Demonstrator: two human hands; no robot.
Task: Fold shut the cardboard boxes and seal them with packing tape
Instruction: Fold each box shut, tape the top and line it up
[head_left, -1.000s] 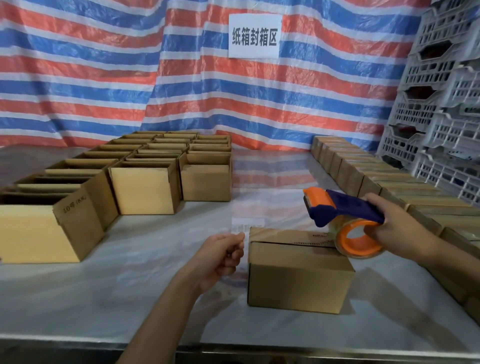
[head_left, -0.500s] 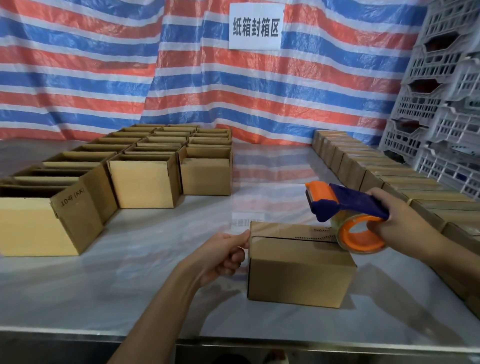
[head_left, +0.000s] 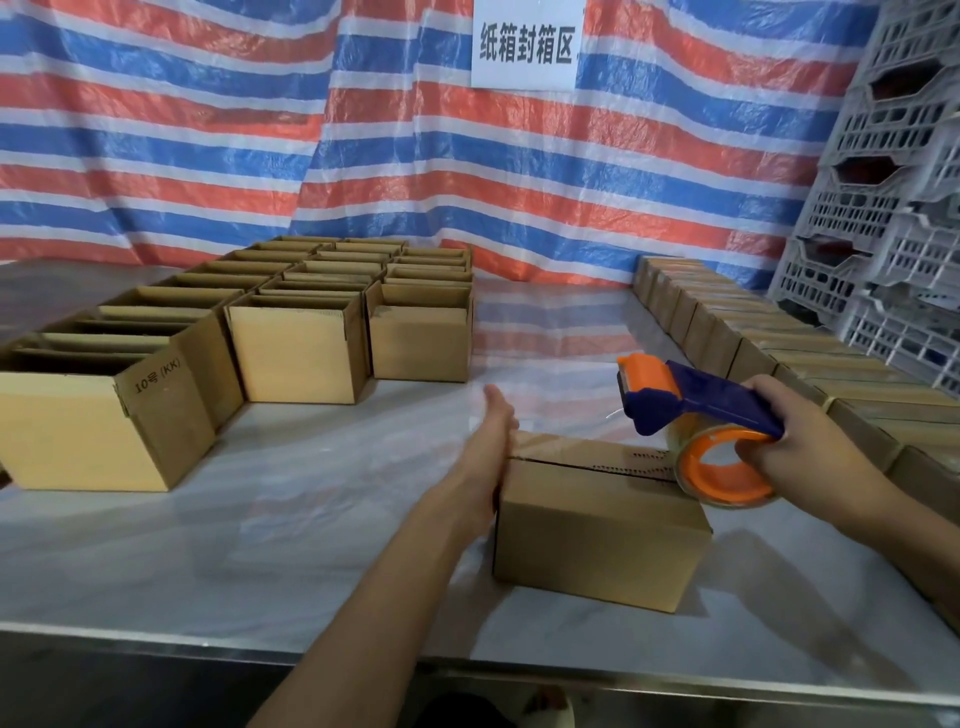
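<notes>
Standing on table (head_left: 291, 519), lower centre of frame: closed box (head_left: 597, 535). Gripped in right hand (head_left: 800, 447), centre right: tape dispenser (head_left: 701, 405), roll (head_left: 693, 475) touching box top. Laid flat against box left end, fingers straight: left hand (head_left: 491, 436).

We find the scene evenly and fairly brightly lit; the light is soft and seems to come from overhead. The glossy table (head_left: 156, 571) mirrors the tarp (head_left: 208, 130) as pale red and blue bands at its far middle. A soft shadow lies on the table right of the box (head_left: 597, 535), and a fainter one left of the left forearm. Below the table's front edge all is dark. The left hand (head_left: 496, 423) is blurred, its straight fingers smeared. The right hand (head_left: 800, 441) and the dispenser (head_left: 701, 400) it grips are sharper. Wide-angle distortion bends the table's front edge and tilts the crates (head_left: 883, 208) at right. The sign (head_left: 524, 44) is legible.
</notes>
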